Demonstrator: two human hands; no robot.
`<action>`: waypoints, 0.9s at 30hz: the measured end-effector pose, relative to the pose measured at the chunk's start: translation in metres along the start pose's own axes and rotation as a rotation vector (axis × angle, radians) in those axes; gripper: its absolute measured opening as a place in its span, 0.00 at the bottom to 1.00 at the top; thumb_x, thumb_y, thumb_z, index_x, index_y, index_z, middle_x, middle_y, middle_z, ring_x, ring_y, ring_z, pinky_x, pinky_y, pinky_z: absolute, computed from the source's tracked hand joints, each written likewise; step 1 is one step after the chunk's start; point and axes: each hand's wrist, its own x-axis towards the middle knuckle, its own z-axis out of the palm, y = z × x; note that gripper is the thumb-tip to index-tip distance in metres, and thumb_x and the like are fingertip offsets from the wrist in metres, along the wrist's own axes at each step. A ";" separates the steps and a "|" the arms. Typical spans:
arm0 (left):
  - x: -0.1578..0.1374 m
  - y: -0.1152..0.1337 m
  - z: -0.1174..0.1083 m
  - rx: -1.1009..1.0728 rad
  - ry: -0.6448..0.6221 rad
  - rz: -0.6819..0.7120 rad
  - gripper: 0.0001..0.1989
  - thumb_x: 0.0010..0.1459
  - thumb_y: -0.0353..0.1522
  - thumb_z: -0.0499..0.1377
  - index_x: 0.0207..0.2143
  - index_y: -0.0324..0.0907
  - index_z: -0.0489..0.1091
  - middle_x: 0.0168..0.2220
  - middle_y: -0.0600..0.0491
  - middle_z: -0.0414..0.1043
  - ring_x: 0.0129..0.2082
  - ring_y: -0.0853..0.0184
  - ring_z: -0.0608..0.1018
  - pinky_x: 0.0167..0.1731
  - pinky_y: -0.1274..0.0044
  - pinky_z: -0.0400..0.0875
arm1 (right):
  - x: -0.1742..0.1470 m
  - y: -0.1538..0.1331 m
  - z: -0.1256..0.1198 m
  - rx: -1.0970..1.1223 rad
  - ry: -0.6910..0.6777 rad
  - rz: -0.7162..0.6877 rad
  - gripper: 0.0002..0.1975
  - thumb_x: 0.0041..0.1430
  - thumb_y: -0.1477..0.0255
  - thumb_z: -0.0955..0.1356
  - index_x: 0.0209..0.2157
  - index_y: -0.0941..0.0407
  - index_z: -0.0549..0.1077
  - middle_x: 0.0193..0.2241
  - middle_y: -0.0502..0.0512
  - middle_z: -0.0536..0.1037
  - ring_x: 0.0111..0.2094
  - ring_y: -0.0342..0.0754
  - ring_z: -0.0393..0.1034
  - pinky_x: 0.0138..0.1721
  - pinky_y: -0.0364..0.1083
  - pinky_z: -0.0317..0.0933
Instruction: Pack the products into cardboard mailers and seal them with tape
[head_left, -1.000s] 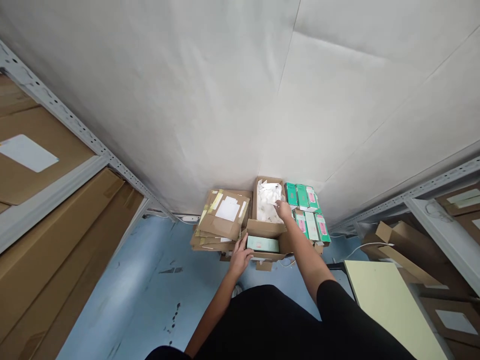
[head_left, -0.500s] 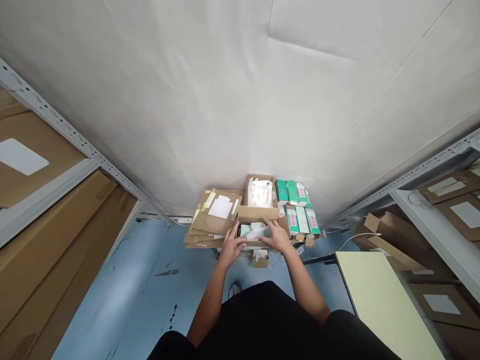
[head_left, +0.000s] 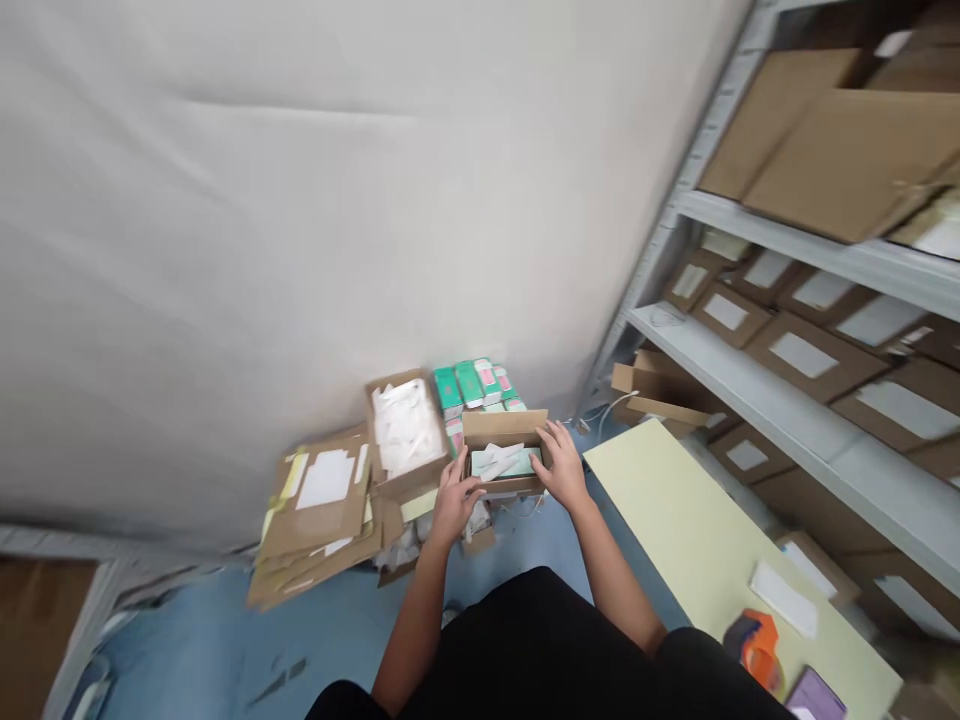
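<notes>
Between my two hands is an open cardboard box [head_left: 504, 426], its back flap standing up. Inside it lie pale green boxes [head_left: 529, 462] with white paper strips [head_left: 501, 462] on top. My left hand [head_left: 454, 500] grips the box's left side, thumb over the front edge. Its right side is gripped by my right hand [head_left: 561, 466], with the thumb reaching inside. Behind and to the left stands another cardboard box [head_left: 409, 485] full of white packets [head_left: 407, 425]. Green and pink small boxes [head_left: 469, 383] sit just behind the box I hold.
Flattened cardboard [head_left: 322, 495] is stacked at the left. A pale yellow table [head_left: 675, 500] stands at the right, bearing an orange tape dispenser [head_left: 759, 650] and a purple item [head_left: 817, 695]. Metal shelving [head_left: 787, 385] with labelled cartons lines the right side.
My view has turned right, bringing more of the yellow table and shelving into sight. The held box has moved away from the packet box toward the table. Both hands keep their grip.
</notes>
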 end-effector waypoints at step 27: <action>0.178 0.241 0.439 -0.140 -0.988 0.434 0.08 0.55 0.30 0.66 0.39 0.41 0.81 0.78 0.51 0.44 0.74 0.49 0.57 0.70 0.61 0.60 | -0.254 0.264 -0.182 -0.242 0.311 1.136 0.37 0.61 0.66 0.71 0.70 0.52 0.62 0.73 0.65 0.56 0.73 0.63 0.52 0.69 0.60 0.56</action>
